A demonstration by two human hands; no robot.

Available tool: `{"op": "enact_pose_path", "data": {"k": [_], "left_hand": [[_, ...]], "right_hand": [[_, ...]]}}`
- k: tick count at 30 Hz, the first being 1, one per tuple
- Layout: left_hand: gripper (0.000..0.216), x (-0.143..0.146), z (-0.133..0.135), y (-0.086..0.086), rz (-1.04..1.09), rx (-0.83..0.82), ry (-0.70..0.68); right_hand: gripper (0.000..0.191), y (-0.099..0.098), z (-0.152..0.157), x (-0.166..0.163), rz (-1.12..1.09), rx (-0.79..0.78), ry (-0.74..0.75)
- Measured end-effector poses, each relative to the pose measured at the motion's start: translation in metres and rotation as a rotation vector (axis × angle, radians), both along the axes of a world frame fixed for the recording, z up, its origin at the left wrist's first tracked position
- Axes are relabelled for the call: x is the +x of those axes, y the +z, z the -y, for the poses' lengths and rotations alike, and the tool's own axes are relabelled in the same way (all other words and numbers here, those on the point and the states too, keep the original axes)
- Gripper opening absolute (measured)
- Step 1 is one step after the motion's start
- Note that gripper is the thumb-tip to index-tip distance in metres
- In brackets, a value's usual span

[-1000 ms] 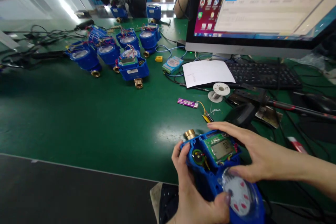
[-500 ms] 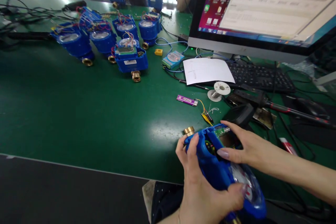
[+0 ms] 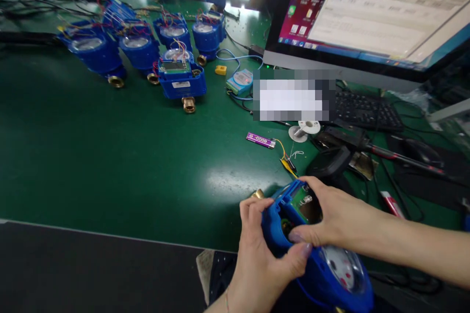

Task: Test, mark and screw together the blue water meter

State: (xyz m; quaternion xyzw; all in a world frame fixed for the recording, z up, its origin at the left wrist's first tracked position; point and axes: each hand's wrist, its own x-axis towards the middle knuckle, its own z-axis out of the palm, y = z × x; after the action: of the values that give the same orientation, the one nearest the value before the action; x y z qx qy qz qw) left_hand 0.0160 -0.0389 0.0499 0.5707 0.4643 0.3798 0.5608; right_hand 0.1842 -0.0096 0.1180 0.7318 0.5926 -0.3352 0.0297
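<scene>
Head view: left hand (image 3: pixel 262 254), right hand (image 3: pixel 336 217) grip blue meter (image 3: pixel 326 266).

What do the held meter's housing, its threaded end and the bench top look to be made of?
Housing: likely moulded plastic, glossy uniform blue. Threaded end: probably brass, shiny yellow metal. Bench top: seemingly a green rubber or vinyl mat, smooth with soft glare. Both hands grip the meter.

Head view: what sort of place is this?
Likely an electronics assembly or test bench: open blue meters with loose wires on a green mat, a soldering iron, and a monitor.
</scene>
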Motion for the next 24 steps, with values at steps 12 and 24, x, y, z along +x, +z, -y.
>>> {"op": "enact_pose_path", "data": {"k": [12, 24], "left_hand": [[0.043, 0.001, -0.014, 0.013, -0.048, 0.083, -0.194], [0.042, 0.007, -0.024, 0.016, -0.048, 0.04, -0.21]], "right_hand": [[0.048, 0.017, -0.005, -0.002, -0.03, -0.099, 0.006], [0.047, 0.014, -0.019, 0.012, -0.099, -0.149, 0.064]]}}
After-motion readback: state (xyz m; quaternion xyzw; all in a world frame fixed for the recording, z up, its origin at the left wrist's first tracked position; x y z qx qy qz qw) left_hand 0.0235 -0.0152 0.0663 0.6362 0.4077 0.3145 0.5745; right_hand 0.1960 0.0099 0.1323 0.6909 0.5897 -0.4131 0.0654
